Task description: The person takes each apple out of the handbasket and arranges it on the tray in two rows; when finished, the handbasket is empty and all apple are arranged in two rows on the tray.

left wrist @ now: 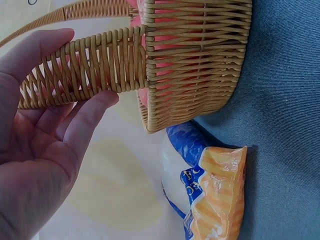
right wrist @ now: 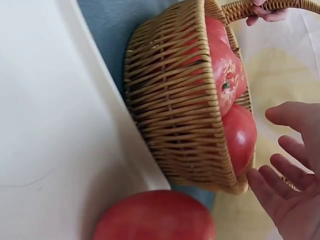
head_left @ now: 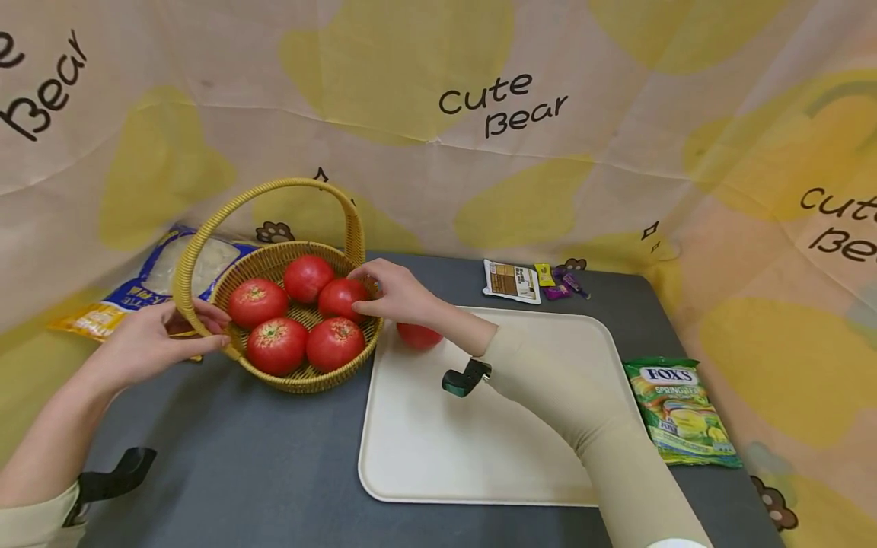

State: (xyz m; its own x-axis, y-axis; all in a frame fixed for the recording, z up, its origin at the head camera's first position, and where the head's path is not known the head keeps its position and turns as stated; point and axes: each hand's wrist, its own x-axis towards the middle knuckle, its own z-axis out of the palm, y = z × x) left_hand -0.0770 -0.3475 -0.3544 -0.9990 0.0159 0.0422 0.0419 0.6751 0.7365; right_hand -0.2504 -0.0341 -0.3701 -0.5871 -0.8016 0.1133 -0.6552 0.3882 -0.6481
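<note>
A wicker basket (head_left: 294,384) with a tall arched handle stands at the left and holds several red tomatoes (head_left: 277,346). My left hand (head_left: 154,339) grips the base of the handle (left wrist: 95,65), thumb on one side and fingers on the other. Over the basket's right rim is my right hand (head_left: 393,293), beside the rightmost tomato (right wrist: 240,137). In the right wrist view its fingers are spread and loosely bent, holding nothing. Another tomato (head_left: 418,336) lies on the white tray (head_left: 479,434) at its far left corner, partly behind my right forearm.
Behind the basket lies a blue and orange bag (head_left: 154,278). A white packet (head_left: 511,281) and several small wrapped sweets (head_left: 558,291) lie beyond the tray. A green candy bag (head_left: 681,411) is to its right. Patterned cloth (head_left: 411,114) hangs behind the table.
</note>
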